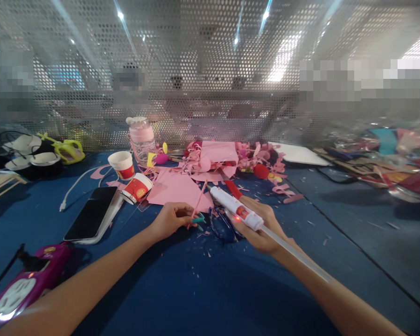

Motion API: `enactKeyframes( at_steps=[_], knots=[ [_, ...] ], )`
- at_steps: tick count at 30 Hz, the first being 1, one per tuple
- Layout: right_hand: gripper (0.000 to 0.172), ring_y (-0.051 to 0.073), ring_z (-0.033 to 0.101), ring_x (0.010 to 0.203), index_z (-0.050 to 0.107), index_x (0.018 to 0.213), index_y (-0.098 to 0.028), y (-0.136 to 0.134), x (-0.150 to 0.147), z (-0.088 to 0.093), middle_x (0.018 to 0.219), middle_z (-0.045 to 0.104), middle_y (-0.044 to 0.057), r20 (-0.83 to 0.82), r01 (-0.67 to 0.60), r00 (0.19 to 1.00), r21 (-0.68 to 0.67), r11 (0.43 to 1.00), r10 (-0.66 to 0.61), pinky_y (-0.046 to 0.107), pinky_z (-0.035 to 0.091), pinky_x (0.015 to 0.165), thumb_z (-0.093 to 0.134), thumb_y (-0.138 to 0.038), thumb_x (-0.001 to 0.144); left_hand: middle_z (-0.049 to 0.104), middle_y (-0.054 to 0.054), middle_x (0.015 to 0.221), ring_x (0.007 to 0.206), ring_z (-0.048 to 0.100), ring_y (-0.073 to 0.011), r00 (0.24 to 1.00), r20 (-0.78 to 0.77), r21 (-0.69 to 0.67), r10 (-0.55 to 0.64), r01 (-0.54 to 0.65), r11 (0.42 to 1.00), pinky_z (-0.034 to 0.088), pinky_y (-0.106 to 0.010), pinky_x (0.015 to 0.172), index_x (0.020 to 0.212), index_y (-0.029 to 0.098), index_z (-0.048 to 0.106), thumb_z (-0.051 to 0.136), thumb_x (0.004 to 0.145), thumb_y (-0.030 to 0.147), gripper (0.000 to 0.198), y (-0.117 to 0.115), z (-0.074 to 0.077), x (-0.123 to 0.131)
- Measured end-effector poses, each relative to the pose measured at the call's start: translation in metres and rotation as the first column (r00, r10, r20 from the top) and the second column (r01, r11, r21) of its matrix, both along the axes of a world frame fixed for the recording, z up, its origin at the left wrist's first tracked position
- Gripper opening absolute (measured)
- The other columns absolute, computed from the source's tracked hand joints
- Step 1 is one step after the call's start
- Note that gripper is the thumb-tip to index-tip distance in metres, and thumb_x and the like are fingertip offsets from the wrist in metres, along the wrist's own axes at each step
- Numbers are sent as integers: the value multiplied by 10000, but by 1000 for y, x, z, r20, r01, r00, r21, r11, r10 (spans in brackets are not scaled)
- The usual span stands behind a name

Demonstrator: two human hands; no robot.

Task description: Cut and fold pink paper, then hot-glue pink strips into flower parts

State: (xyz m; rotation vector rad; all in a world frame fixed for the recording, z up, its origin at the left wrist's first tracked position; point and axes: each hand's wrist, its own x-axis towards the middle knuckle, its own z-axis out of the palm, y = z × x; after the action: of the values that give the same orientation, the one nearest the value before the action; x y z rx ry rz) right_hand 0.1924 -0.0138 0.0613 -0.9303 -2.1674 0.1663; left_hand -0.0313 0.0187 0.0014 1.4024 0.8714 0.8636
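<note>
My left hand [173, 220] is closed, pinching a thin pink paper strip [199, 200] that stands up at a slant. Small teal pieces [198, 218] are at its fingertips; whether they are held or attached to the strip I cannot tell. My right hand [262, 228] wraps round a white glue gun [234, 205], with a clear glue stick [294, 254] jutting from its rear and a red light lit on its side. The gun's nozzle points toward the upper end of the strip. Behind both lies a pink paper sheet [178, 189].
Dark-handled scissors [224, 228] lie between my hands. Two paper cups [121, 164], a phone [91, 212] and a purple power strip [52, 261] occupy the left. Pink paper scraps [219, 156] and a bottle [142, 137] stand before the perforated metal screen [210, 60].
</note>
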Motion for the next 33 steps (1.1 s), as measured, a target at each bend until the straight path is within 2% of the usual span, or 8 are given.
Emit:
enactKeyframes(
  at_steps=[7,15,24,33],
  knots=[
    [174,98,366,515,334,649,-206,-2,0,1,594,371,-26,25,6,1000,-28,1000,-5,250,288,479,454,-178,770,683,-51,715,600,637,-130,1000,-27,-16,7,-7,1000,461,-186,500,796,102,621,702,638,264,240,-2,5,0],
    [167,104,389,510,344,642,-204,-3,-2,6,584,392,-18,52,-15,999,-12,1000,16,253,303,473,430,-193,784,682,-49,724,612,640,-133,1000,-9,-17,9,-10,1000,467,-190,515,788,101,620,702,635,259,234,-1,2,1],
    [129,99,389,519,372,669,-201,3,4,-3,600,409,-16,36,-4,999,56,998,2,241,310,473,452,-200,769,672,-32,673,593,633,-121,1000,-1,-12,6,-6,1000,456,-182,503,802,106,630,703,637,255,234,0,1,0],
    [156,101,387,508,351,647,-204,-2,0,5,585,399,-19,77,-1,997,24,1000,-1,242,303,466,441,-192,774,671,-40,692,608,636,-131,1000,-21,-11,0,0,1000,464,-201,522,820,108,629,700,641,284,261,1,0,0]
  ],
)
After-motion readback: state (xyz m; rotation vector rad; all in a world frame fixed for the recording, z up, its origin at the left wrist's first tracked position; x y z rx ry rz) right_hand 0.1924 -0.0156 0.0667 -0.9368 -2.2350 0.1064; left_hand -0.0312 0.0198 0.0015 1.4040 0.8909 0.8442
